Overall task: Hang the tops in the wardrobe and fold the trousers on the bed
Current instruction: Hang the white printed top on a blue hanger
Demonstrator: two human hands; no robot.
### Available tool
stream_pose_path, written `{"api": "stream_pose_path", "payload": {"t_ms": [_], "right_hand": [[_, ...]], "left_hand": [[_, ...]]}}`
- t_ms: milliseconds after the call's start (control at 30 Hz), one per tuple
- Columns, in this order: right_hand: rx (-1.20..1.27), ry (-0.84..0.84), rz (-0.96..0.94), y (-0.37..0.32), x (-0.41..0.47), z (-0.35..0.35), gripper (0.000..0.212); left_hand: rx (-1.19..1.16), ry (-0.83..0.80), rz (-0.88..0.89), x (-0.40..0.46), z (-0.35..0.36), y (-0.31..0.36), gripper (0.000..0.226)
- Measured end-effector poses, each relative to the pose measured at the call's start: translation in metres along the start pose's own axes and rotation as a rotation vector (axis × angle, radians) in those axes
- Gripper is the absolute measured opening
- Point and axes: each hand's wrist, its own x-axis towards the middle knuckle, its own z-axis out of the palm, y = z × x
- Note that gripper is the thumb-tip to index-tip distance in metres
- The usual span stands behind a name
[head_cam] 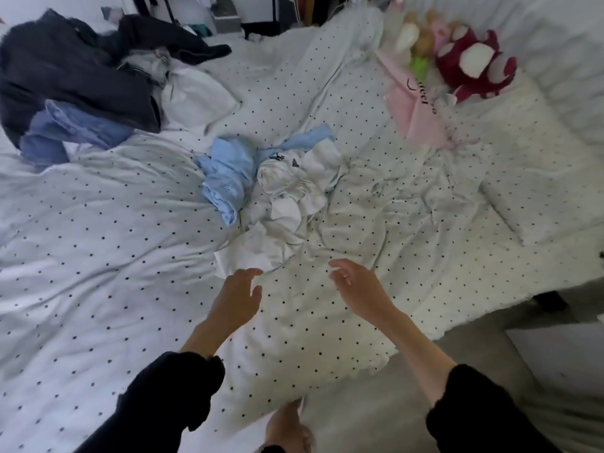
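A crumpled white garment (291, 194) lies in the middle of the dotted bed cover (98, 273), with a light blue garment (225, 174) bunched against its left side. My left hand (237, 297) hovers just below the white garment's near edge, fingers loosely curved and holding nothing. My right hand (358, 286) reaches forward beside it, also holding nothing. At the far left a heap of dark clothes (65, 70) lies over blue denim trousers (75, 132) and a white piece (196, 96).
Plush toys (470, 63) and a pink bag (415, 106) sit at the far right by a white pillow (539, 178). A clothes rack with hanging items (304, 11) stands beyond the bed. Grey floor (376, 403) lies at the lower right, with my foot (287, 426) on it.
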Motion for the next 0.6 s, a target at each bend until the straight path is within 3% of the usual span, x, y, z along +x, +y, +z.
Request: {"api": "stream_pose_path", "payload": {"t_ms": [167,300,433,500,600], "right_hand": [[0.0,-0.04,-0.013,0.01,0.095,-0.005,0.031],[-0.002,-0.074,0.023,0.027,0.173,-0.003,0.031],[0.002,-0.091,0.06,0.045,0.223,0.01,0.03],[-0.025,-0.122,0.059,0.052,0.242,0.018,0.03],[-0.044,-0.17,0.064,0.057,0.26,0.029,0.028]], "left_hand": [[0.27,0.039,-0.001,0.085,0.024,-0.011,0.04],[0.328,0.022,-0.086,0.174,0.035,-0.024,0.049],[0.355,-0.187,-0.208,0.226,0.06,-0.042,0.073],[0.36,-0.222,-0.243,0.231,0.072,-0.046,0.065],[0.34,-0.095,-0.141,0.221,0.075,-0.042,0.038]]}}
